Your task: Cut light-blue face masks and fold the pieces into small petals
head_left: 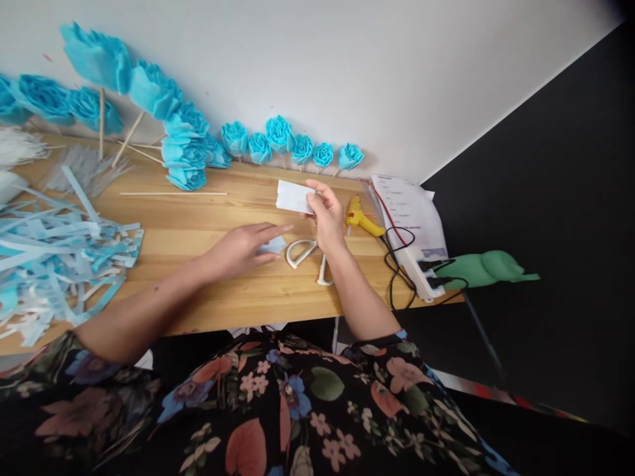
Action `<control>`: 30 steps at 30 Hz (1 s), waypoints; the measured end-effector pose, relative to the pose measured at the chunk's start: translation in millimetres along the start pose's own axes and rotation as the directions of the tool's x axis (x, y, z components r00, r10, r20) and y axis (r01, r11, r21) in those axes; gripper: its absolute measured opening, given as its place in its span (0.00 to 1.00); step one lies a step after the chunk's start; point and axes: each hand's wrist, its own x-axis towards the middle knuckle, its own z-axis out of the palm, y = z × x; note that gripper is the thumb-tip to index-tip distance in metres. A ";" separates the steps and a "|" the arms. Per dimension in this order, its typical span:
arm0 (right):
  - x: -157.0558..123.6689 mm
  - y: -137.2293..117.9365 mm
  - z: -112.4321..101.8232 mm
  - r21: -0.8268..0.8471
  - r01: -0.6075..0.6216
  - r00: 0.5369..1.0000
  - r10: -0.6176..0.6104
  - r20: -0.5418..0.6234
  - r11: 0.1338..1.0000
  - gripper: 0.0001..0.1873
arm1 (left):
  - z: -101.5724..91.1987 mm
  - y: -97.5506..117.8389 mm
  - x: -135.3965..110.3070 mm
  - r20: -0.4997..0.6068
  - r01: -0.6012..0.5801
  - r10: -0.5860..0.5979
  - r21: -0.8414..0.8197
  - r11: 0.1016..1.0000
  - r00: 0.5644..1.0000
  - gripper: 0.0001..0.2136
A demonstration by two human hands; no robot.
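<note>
My right hand is raised a little over the wooden table and pinches a small pale paper piece by its right edge. My left hand lies flat on the table with fingers stretched out, its fingertips on a small light-blue paper piece. White-handled scissors lie on the table just right of the left hand, partly hidden under my right wrist.
Blue paper flowers on sticks lean against the wall. A heap of blue paper strips covers the table's left. A thin wooden stick, a yellow glue gun, a power strip, printed sheets and a green object sit around.
</note>
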 end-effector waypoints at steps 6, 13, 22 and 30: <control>1.7 4.7 -0.3 -0.005 0.017 1.000 -0.016 0.022 1.000 0.21 | -15.2 -16.3 2.7 -0.291 0.303 -0.377 -0.269 0.914 0.879 0.22; 5.7 8.5 -5.7 -0.549 0.120 0.993 -0.108 0.053 0.827 0.14 | -15.3 -26.9 6.0 -0.313 0.410 -0.427 -0.120 0.904 0.849 0.14; -16.4 -6.5 14.2 -0.663 0.451 0.849 -0.058 0.526 0.598 0.12 | -15.4 -37.8 5.5 -0.324 0.394 -0.399 -0.084 0.915 0.858 0.12; -14.9 1.1 17.5 -0.663 0.486 0.798 0.020 0.602 0.570 0.14 | -10.0 -39.3 4.0 -0.229 0.418 -0.435 -0.120 0.900 0.871 0.15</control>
